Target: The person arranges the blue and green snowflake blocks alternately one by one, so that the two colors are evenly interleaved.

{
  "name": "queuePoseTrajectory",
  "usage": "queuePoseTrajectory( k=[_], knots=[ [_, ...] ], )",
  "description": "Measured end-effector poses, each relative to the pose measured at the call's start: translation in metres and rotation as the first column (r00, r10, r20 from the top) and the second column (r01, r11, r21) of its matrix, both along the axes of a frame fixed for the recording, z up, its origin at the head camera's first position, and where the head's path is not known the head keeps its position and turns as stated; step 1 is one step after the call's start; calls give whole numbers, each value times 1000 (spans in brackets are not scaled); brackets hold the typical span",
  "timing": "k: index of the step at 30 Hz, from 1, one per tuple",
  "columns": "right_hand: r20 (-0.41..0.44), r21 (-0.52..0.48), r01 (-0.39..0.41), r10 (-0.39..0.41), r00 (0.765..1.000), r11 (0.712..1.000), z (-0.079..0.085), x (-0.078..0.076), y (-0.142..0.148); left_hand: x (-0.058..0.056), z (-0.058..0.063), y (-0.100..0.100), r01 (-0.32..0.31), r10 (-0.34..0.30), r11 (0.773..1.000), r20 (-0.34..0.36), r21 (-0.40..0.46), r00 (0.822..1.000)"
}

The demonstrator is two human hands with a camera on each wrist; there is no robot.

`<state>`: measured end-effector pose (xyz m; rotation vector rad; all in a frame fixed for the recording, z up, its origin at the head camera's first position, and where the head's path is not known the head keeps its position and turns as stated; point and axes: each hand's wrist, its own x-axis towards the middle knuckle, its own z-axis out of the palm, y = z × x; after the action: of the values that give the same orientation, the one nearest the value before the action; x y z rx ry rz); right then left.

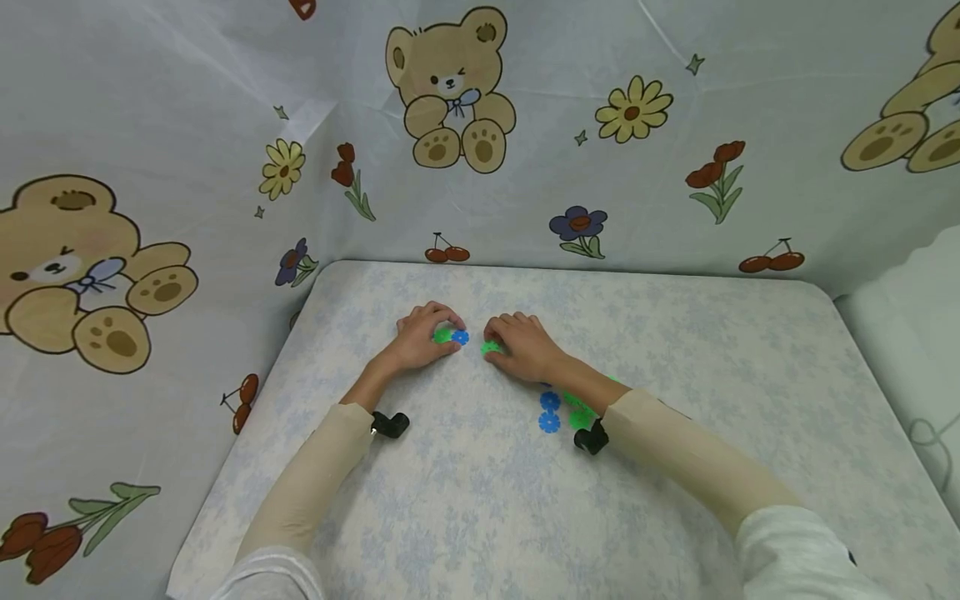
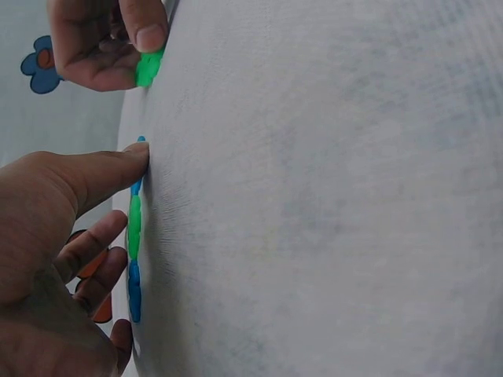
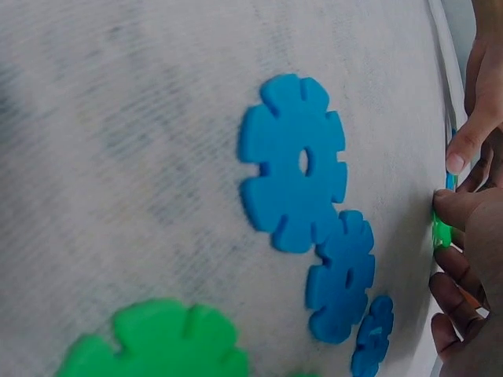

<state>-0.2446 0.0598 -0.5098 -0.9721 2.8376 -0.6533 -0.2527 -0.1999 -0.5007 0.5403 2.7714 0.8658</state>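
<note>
Near the table's far edge, my left hand [image 1: 420, 340] holds a short row of notched, flower-shaped plastic discs. In the left wrist view the row runs blue disc [image 2: 135, 290], green disc [image 2: 134, 226], blue disc [image 2: 137, 187], with the thumb against the last one. Just to its right, my right hand [image 1: 525, 346] pinches a single green disc [image 1: 491, 347] between thumb and fingers. A small gap separates this disc from the row in the head view. The right wrist view shows the pinched green disc [image 3: 442, 230] partly covered by fingers.
Loose blue discs [image 3: 295, 165] and green discs [image 3: 165, 342] lie on the pale patterned table [image 1: 450, 500], partly beneath my right forearm. Behind the table hangs a curtain [image 1: 555, 50] printed with bears and flowers. A cable [image 1: 933, 442] shows at far right.
</note>
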Motion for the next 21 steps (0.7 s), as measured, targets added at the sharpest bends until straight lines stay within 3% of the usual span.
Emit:
queuePoseTrajectory(
  k=[21],
  knots=[
    [27,10,26,-26,999,1000,3,-11,-24,-1,-2,0,-5,5,1000,-4,-10,1000]
  ],
)
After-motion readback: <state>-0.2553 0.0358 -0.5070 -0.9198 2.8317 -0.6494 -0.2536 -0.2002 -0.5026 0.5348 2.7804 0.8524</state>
